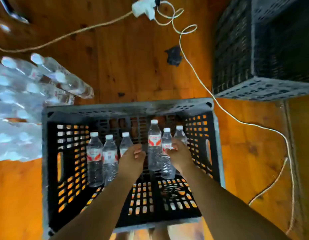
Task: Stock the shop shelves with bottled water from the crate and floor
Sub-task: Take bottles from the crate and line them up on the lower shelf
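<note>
White power adapter [145, 7], looping white cable [180, 42], dark scrap [173, 56] nearby

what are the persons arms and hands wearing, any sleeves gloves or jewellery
The left forearm and right forearm are bare to the frame edge, no sleeves in view. The left hand and right hand are ungloved; no watch, bracelet or ring shows, though both are slightly blurred.

Warm, bright light turns the floor [133, 66] orange, and it glows through holes in the crate [126, 108]. Left of the crate, bottles [20, 101] smear into pale glare — frame edges bow, blurred.
</note>
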`<state>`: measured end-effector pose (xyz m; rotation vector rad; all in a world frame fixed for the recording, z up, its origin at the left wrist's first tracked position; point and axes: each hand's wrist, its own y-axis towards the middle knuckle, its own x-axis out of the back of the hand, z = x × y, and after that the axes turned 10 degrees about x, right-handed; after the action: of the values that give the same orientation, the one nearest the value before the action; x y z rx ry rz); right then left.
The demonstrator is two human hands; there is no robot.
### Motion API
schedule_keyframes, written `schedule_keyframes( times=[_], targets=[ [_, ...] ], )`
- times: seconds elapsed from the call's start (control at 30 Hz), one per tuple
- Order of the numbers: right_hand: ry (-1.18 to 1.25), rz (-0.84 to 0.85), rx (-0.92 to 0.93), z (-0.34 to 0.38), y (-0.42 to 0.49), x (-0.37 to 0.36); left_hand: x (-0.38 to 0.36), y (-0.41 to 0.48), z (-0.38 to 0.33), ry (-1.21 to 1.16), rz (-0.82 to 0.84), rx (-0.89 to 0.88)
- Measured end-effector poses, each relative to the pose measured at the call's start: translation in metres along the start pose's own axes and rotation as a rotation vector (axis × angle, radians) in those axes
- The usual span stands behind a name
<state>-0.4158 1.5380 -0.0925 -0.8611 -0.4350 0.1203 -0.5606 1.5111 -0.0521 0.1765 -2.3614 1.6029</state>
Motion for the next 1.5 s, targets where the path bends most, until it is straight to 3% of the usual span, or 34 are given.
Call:
schedule_keyframes(
  times=[0.2,0.4,0.53,0.6,0.83,1.03,1.33,1.5],
  targets=[
    [-0.019,0.031,-0.006,-0.056,0.072,-0.044,-0.049,0.101,0.058,-0.039,0.051,0.101],
    [-0.168,-0.01,0.068,-0.066,0.113,-0.065,-0.072,0.147,0.08,-0.121,0.028,0.139],
    [-0.25,-0.023,0.01,-0.062,0.125,-0.07,-0.085,0.159,0.074,-0.269,0.185,0.182],
    [-0.195,-0.031,-0.006,-0.063,0.129,-0.07,-0.089,0.159,0.072,-0.288,0.255,0.151],
    [0.116,0.095,-0.019,-0.069,0.1,-0.08,-0.08,0.168,0.087,-0.409,0.247,0.184],
    [0.318,0.082,-0.002,-0.073,0.06,-0.081,-0.058,0.145,0.09,-0.493,0.161,0.089],
    [0.203,-0.035,0.19,0.004,-0.055,-0.025,-0.008,0.011,0.05,-0.526,0.359,0.016],
    [0.359,0.097,0.255,0.09,-0.144,0.02,0.048,-0.096,-0.007,-0.599,0.481,-0.065]
  ],
)
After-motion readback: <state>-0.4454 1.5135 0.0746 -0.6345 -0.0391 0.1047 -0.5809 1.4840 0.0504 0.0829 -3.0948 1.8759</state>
